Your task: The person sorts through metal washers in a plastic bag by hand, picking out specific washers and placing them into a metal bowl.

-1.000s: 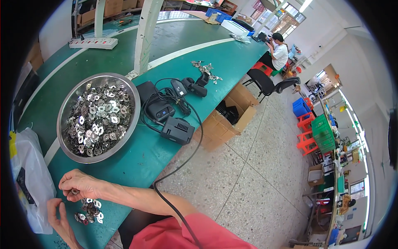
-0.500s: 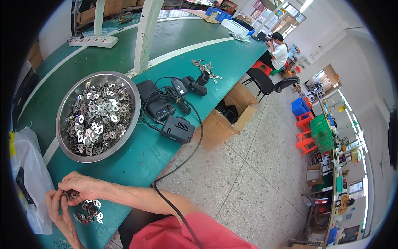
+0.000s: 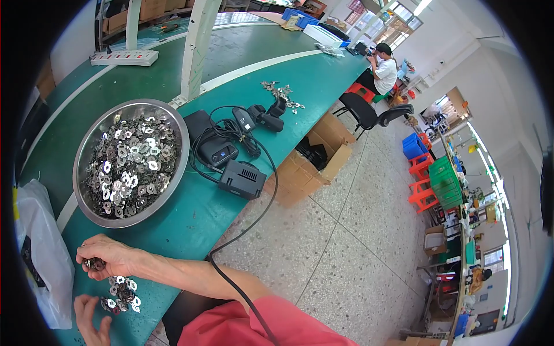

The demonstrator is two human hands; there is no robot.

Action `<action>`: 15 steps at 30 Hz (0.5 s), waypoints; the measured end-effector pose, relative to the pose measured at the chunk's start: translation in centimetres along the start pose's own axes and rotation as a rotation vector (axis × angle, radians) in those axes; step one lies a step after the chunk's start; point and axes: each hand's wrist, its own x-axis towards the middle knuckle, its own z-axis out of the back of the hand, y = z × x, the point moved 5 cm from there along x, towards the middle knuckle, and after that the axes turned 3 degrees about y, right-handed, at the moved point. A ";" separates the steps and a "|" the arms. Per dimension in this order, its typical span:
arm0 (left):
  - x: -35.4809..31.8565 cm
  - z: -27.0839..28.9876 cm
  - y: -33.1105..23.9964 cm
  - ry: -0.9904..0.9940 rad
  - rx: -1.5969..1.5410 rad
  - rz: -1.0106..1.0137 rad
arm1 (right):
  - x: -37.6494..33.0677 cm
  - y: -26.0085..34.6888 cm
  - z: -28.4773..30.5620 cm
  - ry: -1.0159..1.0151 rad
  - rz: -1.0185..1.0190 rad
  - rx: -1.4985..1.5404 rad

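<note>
My right hand (image 3: 109, 256) is closed around several small stamped metal pieces (image 3: 94, 264), dark and shiny, above the green tabletop. Below it, my left hand (image 3: 88, 323) has its fingers apart with nothing visible in them, beside a small pile of the same metal pieces (image 3: 122, 293). Those in the pile are flat, with holes through them. Farther up the table stands a wide steel bowl (image 3: 183, 151), heaped with many more such pieces.
Right of the bowl lie black electronic devices (image 3: 242, 179) with a cable (image 3: 271, 210) running across my right arm. A white plastic bag (image 3: 43, 248) sits at the left edge. An open cardboard box (image 3: 300, 179) stands beside the table; a person (image 3: 384, 72) sits farther off.
My hands have come apart. The left has dropped away and opened beside the pile, while the right keeps metal pieces in its fingers. The view has shifted slightly.
</note>
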 end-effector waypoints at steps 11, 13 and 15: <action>0.0 -1.7 -0.1 -0.097 -0.056 0.115 | -0.3 0.2 0.1 -0.037 -0.011 -0.065; 0.3 -1.9 -0.5 -0.121 -0.031 0.081 | -0.4 0.2 0.1 -0.039 -0.009 -0.074; 0.6 -2.1 -0.5 -0.140 -0.087 0.097 | -0.4 0.2 0.1 -0.041 -0.006 -0.071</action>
